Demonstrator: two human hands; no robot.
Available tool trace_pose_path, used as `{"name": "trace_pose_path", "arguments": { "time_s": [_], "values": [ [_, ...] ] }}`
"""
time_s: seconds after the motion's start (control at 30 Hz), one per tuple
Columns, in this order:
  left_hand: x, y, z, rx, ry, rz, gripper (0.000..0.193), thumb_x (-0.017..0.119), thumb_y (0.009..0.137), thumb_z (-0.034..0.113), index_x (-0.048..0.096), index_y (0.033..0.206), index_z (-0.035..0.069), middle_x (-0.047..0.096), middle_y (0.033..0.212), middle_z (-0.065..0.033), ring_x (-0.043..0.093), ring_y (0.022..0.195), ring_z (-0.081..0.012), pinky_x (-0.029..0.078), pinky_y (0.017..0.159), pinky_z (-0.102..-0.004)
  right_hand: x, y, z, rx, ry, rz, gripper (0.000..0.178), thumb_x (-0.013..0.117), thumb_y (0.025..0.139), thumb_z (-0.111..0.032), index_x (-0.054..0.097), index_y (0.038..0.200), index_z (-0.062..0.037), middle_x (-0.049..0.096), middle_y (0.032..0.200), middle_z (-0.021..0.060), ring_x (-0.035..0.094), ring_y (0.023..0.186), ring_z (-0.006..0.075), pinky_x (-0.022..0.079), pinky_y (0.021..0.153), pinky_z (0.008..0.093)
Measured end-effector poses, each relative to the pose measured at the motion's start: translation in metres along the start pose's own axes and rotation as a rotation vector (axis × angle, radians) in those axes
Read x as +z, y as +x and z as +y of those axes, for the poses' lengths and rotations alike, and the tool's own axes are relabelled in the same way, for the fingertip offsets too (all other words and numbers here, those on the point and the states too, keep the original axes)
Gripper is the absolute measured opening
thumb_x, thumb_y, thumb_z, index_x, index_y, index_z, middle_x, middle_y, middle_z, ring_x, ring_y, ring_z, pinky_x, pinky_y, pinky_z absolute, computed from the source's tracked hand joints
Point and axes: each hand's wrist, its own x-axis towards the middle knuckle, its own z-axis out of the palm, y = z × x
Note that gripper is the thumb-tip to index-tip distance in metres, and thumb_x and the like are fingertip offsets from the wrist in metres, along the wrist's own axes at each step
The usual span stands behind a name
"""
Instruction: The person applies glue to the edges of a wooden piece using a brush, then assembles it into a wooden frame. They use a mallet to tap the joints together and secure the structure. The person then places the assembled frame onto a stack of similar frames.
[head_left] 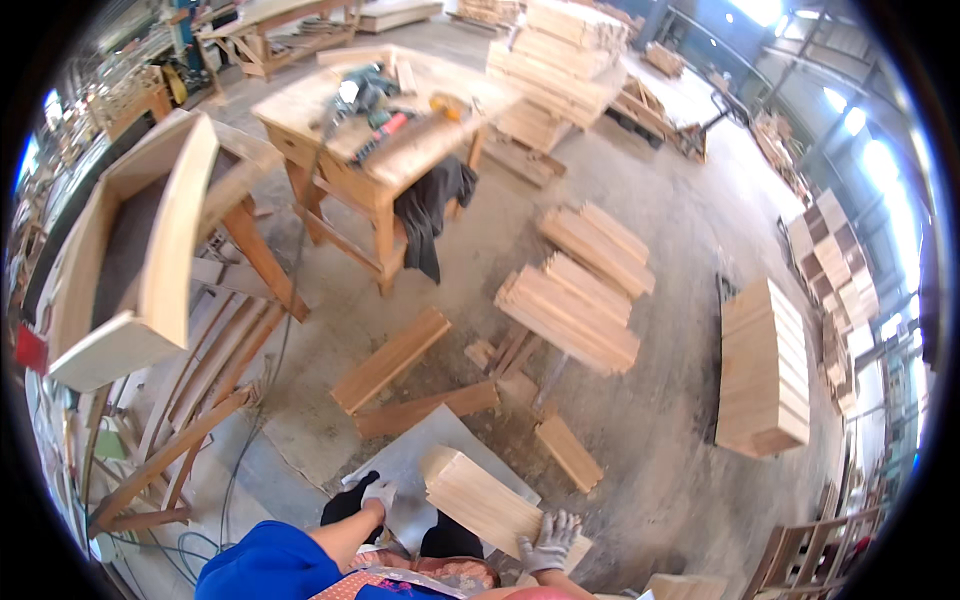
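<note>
My right hand (pixel 553 543), in a grey glove, lies with spread fingers on the near end of a short stack of pale wooden boards (pixel 485 497). The stack slants across a grey sheet (pixel 418 450) on the floor, and its far end looks stepped. My left hand (pixel 378 493), also gloved, is low beside my dark-clad leg, apart from the boards; its fingers are too small and blurred to read. A loose wooden board (pixel 568 453) lies just beyond the stack. Two browner boards, one a long plank (pixel 392 360) and one a narrower plank (pixel 428 409), lie past the sheet.
Board piles (pixel 570 315) lie ahead on the floor. A workbench (pixel 400 180) carries power tools and a hanging dark cloth (pixel 437 205). An open wooden drawer box (pixel 165 225) rests on a stand at left, near a trailing cable (pixel 285 345). A stacked wooden block (pixel 762 370) stands right.
</note>
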Motion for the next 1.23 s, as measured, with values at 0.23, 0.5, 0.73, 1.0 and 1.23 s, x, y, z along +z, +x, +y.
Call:
{"name": "trace_pose_path", "arguments": {
  "time_s": [0.23, 0.5, 0.73, 1.0, 1.23],
  "values": [
    [-0.221, -0.083, 0.135, -1.028, -1.737, -0.38, 0.04, 0.055, 0.09, 0.038, 0.058, 0.111, 0.005, 0.064, 0.101, -0.0135, 0.061, 0.097, -0.0297, 0.048, 0.088, -0.0414, -0.1, 0.06, -0.082, 0.216, 0.13, -0.58, 0.072, 0.052, 0.081, -0.057, 0.045, 0.133, -0.0079, 0.037, 0.139, 0.0241, 0.034, 0.13, 0.0362, 0.027, 0.106, 0.0472],
    [-0.317, -0.133, 0.169, -0.603, -2.226, -0.478, 0.061, 0.056, 0.086, 0.049, 0.049, 0.125, 0.003, 0.054, 0.126, -0.0174, 0.048, 0.119, -0.0335, 0.037, 0.102, -0.0488, -0.163, 0.047, -0.287, -0.086, 0.652, -0.685, 0.055, 0.045, 0.089, -0.055, 0.065, 0.105, -0.0064, 0.066, 0.102, 0.0186, 0.063, 0.096, 0.0328, 0.048, 0.083, 0.039],
    [-0.436, -0.137, 0.15, -0.269, -2.443, -0.48, 0.067, 0.054, 0.087, 0.051, 0.041, 0.134, 0.004, 0.046, 0.136, -0.0131, 0.044, 0.125, -0.0274, 0.03, 0.108, -0.0404, -0.173, 0.079, -0.36, 0.103, 0.881, -0.517, 0.06, 0.041, 0.091, -0.053, 0.066, 0.089, 0.0014, 0.067, 0.074, 0.0168, 0.066, 0.061, 0.0253, 0.054, 0.054, 0.0364],
    [-0.62, -0.241, 0.047, -0.167, -1.168, 0.366, 0.049, 0.063, 0.087, 0.03, 0.051, 0.128, 0.005, 0.057, 0.124, -0.0055, 0.052, 0.115, -0.0152, 0.044, 0.094, -0.0321, -0.199, 0.159, -0.383, 0.206, 0.759, -0.414, 0.06, 0.037, 0.092, -0.05, 0.068, 0.095, 0.0001, 0.068, 0.09, 0.019, 0.065, 0.082, 0.029, 0.051, 0.072, 0.039],
    [-0.858, -0.379, 0.153, 0.464, -0.011, 1.313, 0.097, 0.043, 0.077, 0.073, 0.035, 0.136, -0.002, 0.043, 0.137, -0.0181, 0.036, 0.131, -0.0342, 0.024, 0.11, -0.0455, -0.223, 0.152, -0.411, 0.029, 0.334, -0.467, 0.069, 0.027, 0.09, -0.056, 0.065, 0.105, -0.0006, 0.061, 0.107, 0.0248, 0.055, 0.111, 0.0393, 0.042, 0.091, 0.045]
  ]
}}
